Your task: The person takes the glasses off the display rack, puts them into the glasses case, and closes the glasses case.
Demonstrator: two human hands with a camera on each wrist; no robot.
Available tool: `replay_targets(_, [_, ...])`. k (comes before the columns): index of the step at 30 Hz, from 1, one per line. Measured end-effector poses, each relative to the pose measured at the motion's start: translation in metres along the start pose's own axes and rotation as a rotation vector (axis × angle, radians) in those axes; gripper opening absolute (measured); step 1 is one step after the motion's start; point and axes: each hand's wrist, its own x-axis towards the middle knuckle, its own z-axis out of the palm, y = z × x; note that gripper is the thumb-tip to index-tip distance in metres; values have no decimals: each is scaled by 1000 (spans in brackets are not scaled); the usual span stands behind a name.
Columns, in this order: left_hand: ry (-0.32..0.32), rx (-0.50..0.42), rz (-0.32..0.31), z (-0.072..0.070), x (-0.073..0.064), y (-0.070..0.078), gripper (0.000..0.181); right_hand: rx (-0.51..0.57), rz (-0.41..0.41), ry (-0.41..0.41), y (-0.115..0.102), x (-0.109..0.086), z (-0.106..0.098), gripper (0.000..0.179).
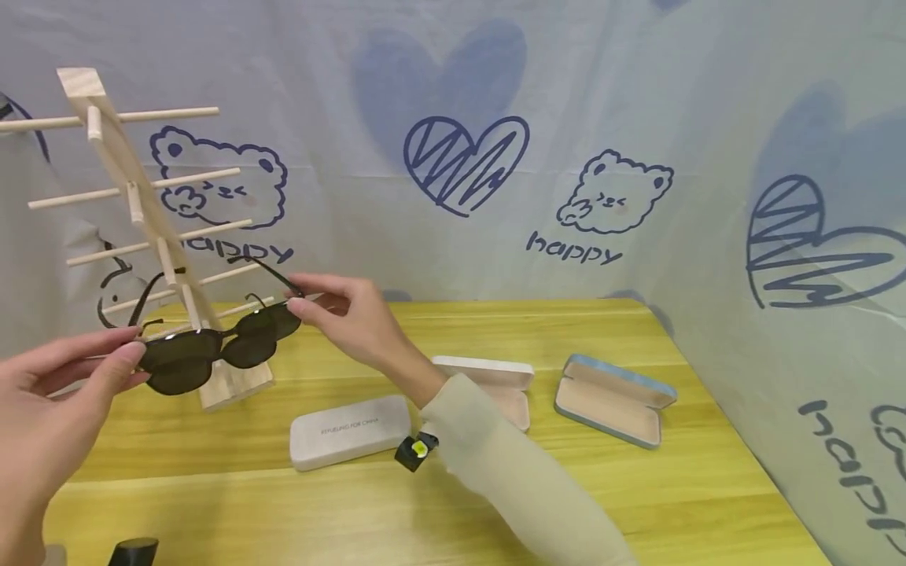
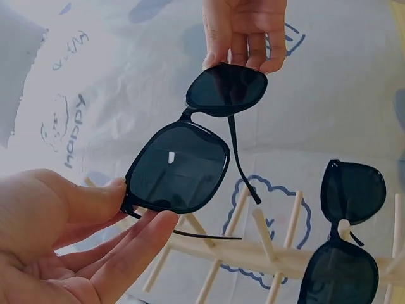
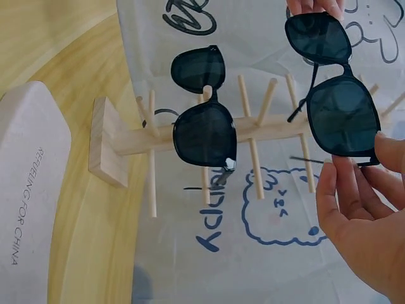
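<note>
A pair of black sunglasses (image 2: pixel 177 168) is held up between both hands, its temples unfolded. My left hand (image 1: pixel 67 401) pinches one end of the frame between thumb and fingers. At the other end, my right hand (image 1: pixel 354 318) pinches the frame near its hinge. Just behind stands a wooden glasses rack (image 1: pixel 116 141) with rows of pegs. A second pair of dark sunglasses (image 3: pixel 205 133) hangs on a lower peg of the rack. In the head view the two pairs overlap, so their outlines partly merge.
A closed whitish glasses case (image 1: pixel 350 432) with printed lettering lies on the wooden table (image 1: pixel 354 511). An open white case (image 1: pixel 506 377) is partly hidden by the right forearm. Farther right lies an open blue case (image 1: pixel 616 401). A patterned cloth (image 1: pixel 340 157) hangs behind.
</note>
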Motion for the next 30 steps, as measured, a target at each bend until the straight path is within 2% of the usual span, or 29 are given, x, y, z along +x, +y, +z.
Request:
replay_targets(4, [-50,-10,42,1,-5,4,39,2,2,-23,-1,-8,-8,38])
replay_targets(7, [-73,56,41,4,-8,3,20,-8,15,-29,0,-15,-14,40])
replay_targets(8, [-85,87,39,6,-9,2,19,-13,18,-29,1,-18,-17,40])
replay_targets(12, [-152,161,30,12,-12,0,27,-11,24,-14,8,-27,-25,42])
replay_targets(18, [-236,144,153,30,-16,-7,27,-32,59,5,19,-41,-37,44])
replay_targets(21, [-270,140,172,38,-17,-9,32,-41,71,10,23,-47,-43,44])
replay_targets(26, [-332,142,131,53,-16,-11,46,-46,95,31,29,-56,-52,44])
replay_targets(30, [-390,125,83,67,-17,-13,50,-44,118,47,35,-63,-59,45])
